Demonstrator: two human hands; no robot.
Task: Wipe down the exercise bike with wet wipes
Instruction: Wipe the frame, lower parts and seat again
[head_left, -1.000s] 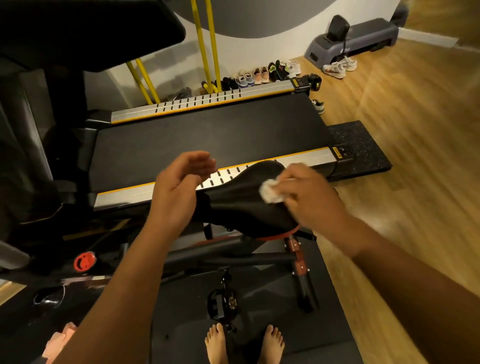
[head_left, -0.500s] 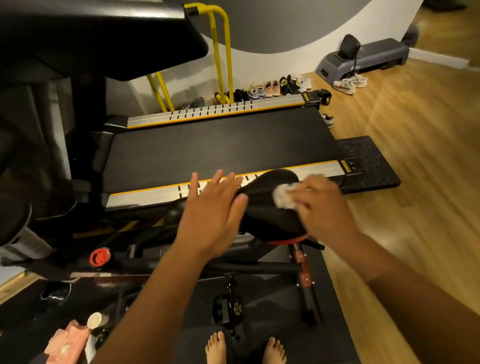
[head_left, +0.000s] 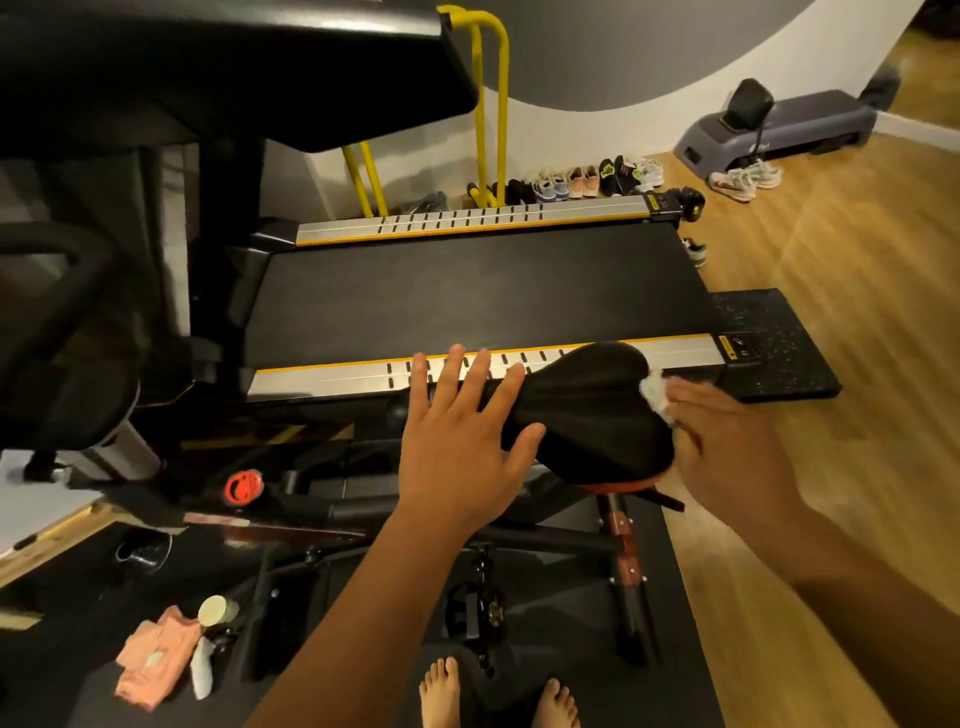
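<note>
Head view: the left hand (head_left: 462, 447) lies fingers-spread on the black saddle's (head_left: 587, 410) narrow left end, while the right hand (head_left: 727, 447) pinches a white wipe (head_left: 655, 394) against its right edge.

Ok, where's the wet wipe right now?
The wet wipe is in the right hand, pressed against the right edge of the bike saddle.

Exercise bike: black saddle (head_left: 587, 410), narrow nose pointing left, wide end right, red trim under its near edge. Dark frame (head_left: 519, 540) and a pedal (head_left: 475, 613) below. White wet wipe (head_left: 655, 395), crumpled, pressed against the saddle's wide right end.
</note>
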